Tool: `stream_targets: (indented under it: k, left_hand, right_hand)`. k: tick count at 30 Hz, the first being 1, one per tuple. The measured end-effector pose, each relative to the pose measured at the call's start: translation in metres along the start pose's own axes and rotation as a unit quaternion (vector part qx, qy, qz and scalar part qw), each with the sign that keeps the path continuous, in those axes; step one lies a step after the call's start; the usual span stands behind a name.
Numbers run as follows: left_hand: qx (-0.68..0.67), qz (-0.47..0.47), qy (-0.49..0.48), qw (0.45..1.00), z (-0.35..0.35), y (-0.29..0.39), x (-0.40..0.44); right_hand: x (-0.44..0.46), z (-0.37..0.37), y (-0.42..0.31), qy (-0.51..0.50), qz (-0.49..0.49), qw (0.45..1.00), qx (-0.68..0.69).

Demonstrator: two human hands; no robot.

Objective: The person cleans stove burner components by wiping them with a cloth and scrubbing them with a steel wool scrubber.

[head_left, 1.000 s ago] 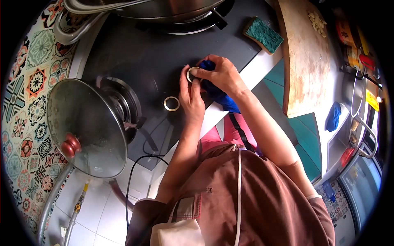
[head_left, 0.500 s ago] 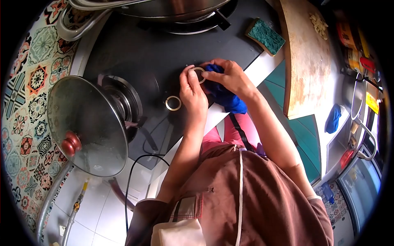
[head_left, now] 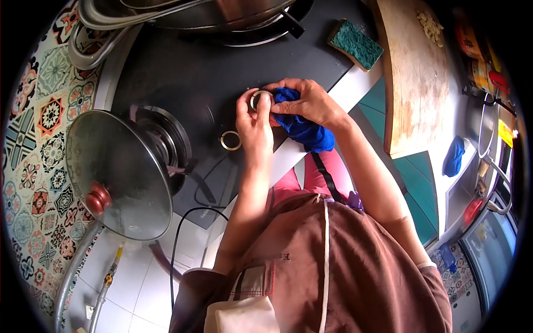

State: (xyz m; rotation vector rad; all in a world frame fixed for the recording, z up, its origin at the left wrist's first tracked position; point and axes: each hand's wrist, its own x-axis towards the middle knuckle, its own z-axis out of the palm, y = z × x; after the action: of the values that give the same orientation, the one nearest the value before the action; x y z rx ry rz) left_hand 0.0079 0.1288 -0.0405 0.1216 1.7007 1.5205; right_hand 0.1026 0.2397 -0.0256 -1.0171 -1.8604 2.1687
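My left hand [head_left: 255, 119] is closed on a small metal ring [head_left: 255, 100], with the thumb across it, above the black stove top [head_left: 172, 72]. Close beside it on the right, my right hand [head_left: 311, 104] grips a blue cloth [head_left: 305, 133], which hangs down past the stove's front edge. The fingertips of both hands meet around the ring and cloth. A second pale metal ring [head_left: 230, 141] lies flat on the stove top, left of my left wrist.
A glass lid with a red knob [head_left: 98, 198] stands beside the left burner [head_left: 166, 136]. At the top is a large metal pan [head_left: 222, 14]. A green sponge [head_left: 355, 44] and a wooden board [head_left: 416, 83] with pale pieces are at the right.
The ring between my hands has tilted and shifted slightly left, and my left thumb now lies over it. My right hand has drawn back a little with the bunched cloth.
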Motion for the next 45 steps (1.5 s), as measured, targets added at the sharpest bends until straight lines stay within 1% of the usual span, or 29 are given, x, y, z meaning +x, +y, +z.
stream_targets:
  k: [1, 4, 7, 10, 12, 13, 14, 15, 17, 20, 23, 24, 27, 28, 30, 31, 34, 37, 40, 43, 45]
  left_hand:
    - [0.004, -0.005, 0.014, 1.0, 0.0, -0.001, 0.001]
    - [0.101, 0.097, 0.04, 0.989, 0.003, -0.004, 0.003]
    - [0.07, 0.107, 0.02, 0.992, -0.001, -0.013, 0.002]
    - [0.034, 0.047, -0.012, 0.998, -0.006, -0.011, -0.013]
    - [0.028, 0.058, -0.038, 0.997, -0.004, -0.003, -0.016]
    - [0.025, 0.063, -0.05, 0.996, -0.003, 0.001, -0.018]
    - [0.028, 0.086, -0.033, 0.995, 0.0, 0.0, -0.016]
    - [0.028, 0.067, -0.021, 0.997, 0.001, 0.001, -0.013]
    - [0.027, 0.026, 0.002, 0.999, 0.003, 0.001, -0.009]
    - [0.067, 0.022, 0.039, 0.997, 0.002, -0.006, 0.001]
    - [0.068, 0.098, 0.053, 0.992, 0.006, -0.007, 0.0]
    - [0.048, 0.098, 0.036, 0.993, 0.004, -0.011, -0.001]
    - [0.094, 0.103, 0.014, 0.99, -0.001, -0.019, -0.015]
    - [0.092, 0.106, -0.002, 0.99, -0.002, -0.02, -0.018]
    - [0.07, 0.104, -0.001, 0.992, -0.002, -0.021, -0.017]
    - [0.059, 0.103, 0.001, 0.993, -0.001, -0.02, -0.016]
    - [0.135, 0.109, 0.026, 0.984, -0.002, -0.019, -0.011]
    - [0.17, 0.094, 0.071, 0.978, 0.002, -0.014, -0.006]
    - [0.157, 0.027, 0.069, 0.985, 0.002, -0.01, -0.002]
    - [0.183, 0.105, 0.092, 0.973, 0.005, -0.005, -0.005]
    - [0.16, 0.107, 0.053, 0.98, 0.002, -0.014, -0.012]
  right_hand:
    - [-0.001, 0.0, 0.0, 0.001, 0.0, 1.0, -0.01]
    - [-0.001, 0.0, -0.003, 0.008, -0.002, 0.999, -0.033]
    - [-0.002, 0.001, -0.001, 0.017, 0.0, 0.999, -0.027]
    - [0.0, -0.001, 0.0, 0.01, 0.008, 1.0, -0.02]
    - [0.001, -0.002, 0.001, 0.004, 0.003, 0.999, -0.038]
    - [0.0, -0.002, 0.0, -0.001, 0.013, 1.0, -0.024]
    - [-0.001, -0.002, -0.003, -0.005, 0.023, 1.0, -0.012]
    - [-0.001, -0.002, -0.005, -0.01, 0.032, 0.999, 0.0]
    - [0.001, -0.002, -0.002, -0.009, 0.027, 0.999, -0.019]
    - [0.001, -0.002, -0.001, -0.006, 0.022, 0.999, -0.04]
    - [0.002, -0.001, 0.002, 0.005, 0.016, 0.999, -0.045]
    - [0.001, 0.0, 0.003, 0.011, 0.013, 0.999, -0.044]
    - [-0.001, -0.002, -0.003, -0.006, 0.027, 0.999, 0.017]
    - [-0.001, -0.002, -0.003, -0.002, 0.022, 1.0, 0.004]
    - [-0.001, -0.002, -0.003, 0.003, 0.01, 1.0, -0.024]
    - [-0.001, -0.001, -0.002, 0.004, 0.011, 1.0, -0.019]
    - [-0.001, 0.0, 0.0, 0.01, 0.01, 1.0, -0.02]
    - [0.001, 0.0, 0.003, 0.015, 0.005, 0.999, -0.042]
    - [0.001, 0.0, 0.004, 0.018, 0.002, 0.999, -0.043]
    - [0.0, 0.0, 0.003, 0.018, 0.004, 0.999, -0.033]
    - [0.001, 0.001, 0.003, 0.012, 0.001, 1.0, -0.018]
